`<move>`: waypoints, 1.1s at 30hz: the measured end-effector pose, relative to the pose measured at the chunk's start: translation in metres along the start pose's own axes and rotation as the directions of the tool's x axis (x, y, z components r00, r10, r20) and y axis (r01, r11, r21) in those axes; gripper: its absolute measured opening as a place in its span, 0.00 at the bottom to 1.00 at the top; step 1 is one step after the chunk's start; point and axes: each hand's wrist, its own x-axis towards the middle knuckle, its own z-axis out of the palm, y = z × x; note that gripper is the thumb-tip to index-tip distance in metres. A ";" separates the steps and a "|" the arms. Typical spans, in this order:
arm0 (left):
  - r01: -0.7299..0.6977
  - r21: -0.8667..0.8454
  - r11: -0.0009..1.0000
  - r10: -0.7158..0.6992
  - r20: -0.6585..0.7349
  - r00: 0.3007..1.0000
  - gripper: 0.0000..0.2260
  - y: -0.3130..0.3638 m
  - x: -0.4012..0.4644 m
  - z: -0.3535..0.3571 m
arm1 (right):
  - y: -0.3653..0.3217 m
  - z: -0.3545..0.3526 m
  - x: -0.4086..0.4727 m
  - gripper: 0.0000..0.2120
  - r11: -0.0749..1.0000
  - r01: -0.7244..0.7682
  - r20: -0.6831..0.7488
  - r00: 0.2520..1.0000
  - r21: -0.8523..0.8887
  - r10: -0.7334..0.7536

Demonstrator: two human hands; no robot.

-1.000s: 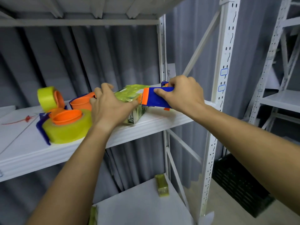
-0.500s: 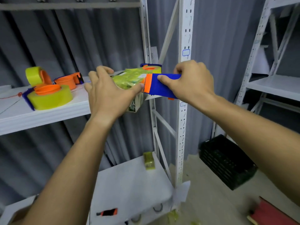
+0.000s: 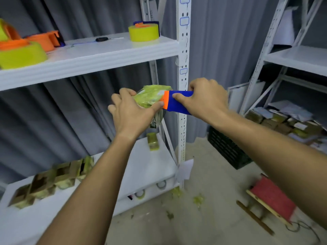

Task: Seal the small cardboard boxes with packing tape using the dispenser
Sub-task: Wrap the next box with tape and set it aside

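My left hand (image 3: 133, 114) grips a small box wrapped in yellow-green tape (image 3: 152, 97), held in the air in front of the shelving, below the upper shelf. My right hand (image 3: 203, 99) holds a blue and orange tape dispenser (image 3: 177, 102) whose orange edge presses against the box's right end. My fingers hide much of the box's underside and the dispenser's roll.
The upper white shelf (image 3: 99, 55) carries yellow-green tape rolls (image 3: 143, 32) and orange-cored rolls (image 3: 19, 52). The lower shelf (image 3: 145, 167) holds several taped boxes (image 3: 53, 181) and one apart (image 3: 152, 141). A black crate (image 3: 228, 149), a red spool (image 3: 272, 198) and tape scraps lie on the floor.
Both hands have lifted the box and dispenser off the upper shelf and brought them down and away from it. My view has tilted down, showing the lower shelf and floor.
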 end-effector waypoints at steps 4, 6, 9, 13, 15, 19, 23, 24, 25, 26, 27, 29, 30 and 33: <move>0.147 -0.002 0.989 -0.147 0.034 0.989 0.37 -0.044 -0.015 0.039 | 0.009 0.057 -0.027 0.21 1.000 0.019 0.078 0.997 0.001 -0.019; 0.213 -0.022 0.977 -0.212 0.043 0.976 0.37 -0.068 -0.017 0.060 | 0.015 0.088 -0.039 0.21 1.000 0.019 0.094 0.995 0.003 -0.019; 0.302 -0.023 0.953 -0.301 0.058 0.952 0.37 -0.107 -0.020 0.093 | 0.024 0.139 -0.055 0.20 1.000 0.005 0.146 0.989 0.017 -0.008; 0.385 -0.038 0.922 -0.381 0.084 0.921 0.40 -0.168 -0.023 0.140 | 0.043 0.217 -0.073 0.17 0.999 -0.016 0.217 0.976 0.038 0.008; 0.423 -0.023 0.906 -0.419 0.097 0.903 0.43 -0.202 -0.026 0.165 | 0.055 0.258 -0.082 0.15 0.999 -0.023 0.248 0.969 0.040 0.012; 0.494 0.001 0.869 -0.490 0.130 0.862 0.47 -0.273 -0.033 0.214 | 0.071 0.338 -0.095 0.13 0.997 -0.047 0.336 0.942 0.054 0.026; 0.551 0.044 0.834 -0.552 0.099 0.828 0.48 -0.338 -0.031 0.255 | 0.081 0.411 -0.102 0.13 0.995 -0.090 0.291 0.954 0.045 0.073; 0.557 0.051 0.829 -0.559 0.096 0.823 0.48 -0.353 -0.030 0.264 | 0.080 0.429 -0.105 0.13 0.994 -0.100 0.288 0.954 0.052 0.081; 0.557 0.054 0.829 -0.560 0.099 0.823 0.48 -0.370 -0.028 0.272 | 0.079 0.446 -0.107 0.13 0.992 -0.108 0.295 0.952 0.065 0.085; 0.551 0.055 0.833 -0.553 0.103 0.827 0.49 -0.385 -0.026 0.280 | 0.077 0.463 -0.108 0.13 0.990 -0.113 0.305 0.949 0.080 0.084; 0.542 0.057 0.838 -0.545 0.103 0.832 0.49 -0.401 -0.024 0.288 | 0.075 0.480 -0.109 0.13 0.989 -0.117 0.315 0.945 0.091 0.082; 0.541 0.057 0.839 -0.544 0.098 0.833 0.48 -0.431 -0.013 0.304 | 0.068 0.511 -0.107 0.13 0.988 -0.125 0.331 0.940 0.095 0.087; 0.549 0.056 0.834 -0.552 0.098 0.828 0.47 -0.445 -0.006 0.313 | 0.065 0.527 -0.105 0.13 0.987 -0.127 0.334 0.938 0.094 0.089; 0.531 0.056 0.845 -0.534 0.097 0.840 0.42 -0.485 0.013 0.338 | 0.055 0.572 -0.096 0.13 0.991 -0.113 0.331 0.940 0.075 0.082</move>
